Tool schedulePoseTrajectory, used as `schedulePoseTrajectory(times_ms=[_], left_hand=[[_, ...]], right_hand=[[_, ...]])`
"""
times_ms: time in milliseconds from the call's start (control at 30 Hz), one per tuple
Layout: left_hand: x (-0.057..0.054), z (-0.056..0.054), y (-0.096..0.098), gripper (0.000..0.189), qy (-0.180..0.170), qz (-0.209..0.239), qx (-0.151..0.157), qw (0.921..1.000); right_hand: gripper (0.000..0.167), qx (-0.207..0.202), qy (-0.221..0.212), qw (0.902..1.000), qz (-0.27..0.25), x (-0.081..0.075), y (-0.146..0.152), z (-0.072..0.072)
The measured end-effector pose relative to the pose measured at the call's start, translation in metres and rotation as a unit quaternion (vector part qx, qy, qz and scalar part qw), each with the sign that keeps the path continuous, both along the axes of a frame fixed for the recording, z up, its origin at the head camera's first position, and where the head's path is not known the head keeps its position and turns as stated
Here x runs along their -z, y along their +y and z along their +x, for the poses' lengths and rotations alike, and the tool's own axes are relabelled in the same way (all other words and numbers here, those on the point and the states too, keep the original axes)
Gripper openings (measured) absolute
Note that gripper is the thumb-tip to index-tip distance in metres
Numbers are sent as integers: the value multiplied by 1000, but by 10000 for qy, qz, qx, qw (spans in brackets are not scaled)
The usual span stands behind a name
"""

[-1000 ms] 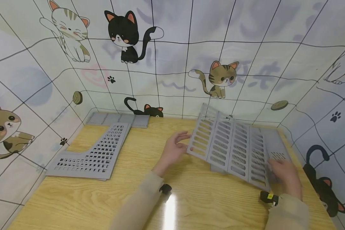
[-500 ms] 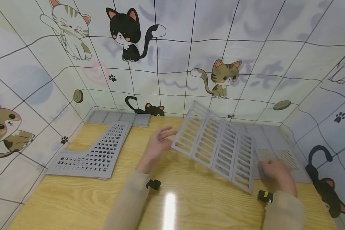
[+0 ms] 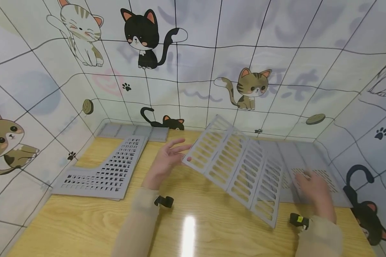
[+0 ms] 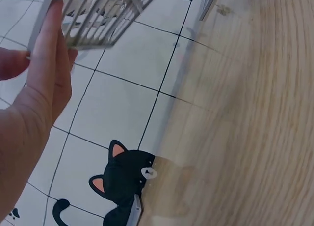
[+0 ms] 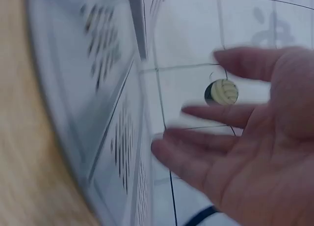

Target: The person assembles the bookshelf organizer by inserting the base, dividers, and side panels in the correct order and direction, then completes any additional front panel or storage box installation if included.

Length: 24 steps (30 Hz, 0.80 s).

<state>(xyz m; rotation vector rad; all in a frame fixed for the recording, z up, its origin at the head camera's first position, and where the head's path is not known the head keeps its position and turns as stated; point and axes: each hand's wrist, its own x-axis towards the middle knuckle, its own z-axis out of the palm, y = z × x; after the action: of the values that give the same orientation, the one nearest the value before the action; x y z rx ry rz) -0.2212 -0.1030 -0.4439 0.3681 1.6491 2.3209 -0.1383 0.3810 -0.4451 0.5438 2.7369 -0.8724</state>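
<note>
My left hand [image 3: 162, 164] pinches the near-left corner of a light grey slotted panel [image 3: 218, 151], thumb on its near face. In the left wrist view, straight fingers [image 4: 46, 54] lie behind the panel's edge. Raised and tilted, the panel has columns of long rounded slots and shows a reddish spot at the held corner. My right hand [image 3: 315, 189], slightly blurred, hovers near another grey panel [image 3: 297, 153] with short slanted slots, lying at the right. Its fingers are spread and hold nothing in the right wrist view.
At the left lies an L-shaped grey panel [image 3: 90, 194] with rows of square holes, stacked on another sheet. Behind it, a long grey panel [image 3: 125, 132] rests by the back wall. A cat-print cloth [image 3: 196, 60] encloses the wooden table [image 3: 225, 228] at back and sides.
My left hand has carried the slotted panel leftward, uncovering more of the panel at the right. My right hand has come off the slotted panel's right edge.
</note>
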Motion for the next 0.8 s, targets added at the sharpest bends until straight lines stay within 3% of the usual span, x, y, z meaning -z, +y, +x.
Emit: schedulePoseTrajectory(times_ms=[100, 233, 400, 533, 667, 800], left_hand=[[5, -3, -6, 69, -72, 261, 255, 9993], [7, -6, -11, 67, -53, 294, 492, 9983], [7, -7, -11, 55, 39, -76, 335, 9994], [7, -10, -6, 47, -231, 43, 16, 9997], [8, -10, 3, 48, -349, 389, -21, 9986], [8, -6, 15, 52, -155, -198, 122, 9996]], right_hand=[[80, -319, 482, 9974, -438, -7, -11, 0], [79, -889, 603, 9921, -641, -6, -23, -3], [70, -1226, 638, 9882, -653, 2, -29, -4], [62, -1150, 663, 9892, -624, 3, -33, -7], [61, -934, 469, 9917, -743, -3, -47, -14], [59, -723, 219, 9905, -1146, -8, -66, -17]])
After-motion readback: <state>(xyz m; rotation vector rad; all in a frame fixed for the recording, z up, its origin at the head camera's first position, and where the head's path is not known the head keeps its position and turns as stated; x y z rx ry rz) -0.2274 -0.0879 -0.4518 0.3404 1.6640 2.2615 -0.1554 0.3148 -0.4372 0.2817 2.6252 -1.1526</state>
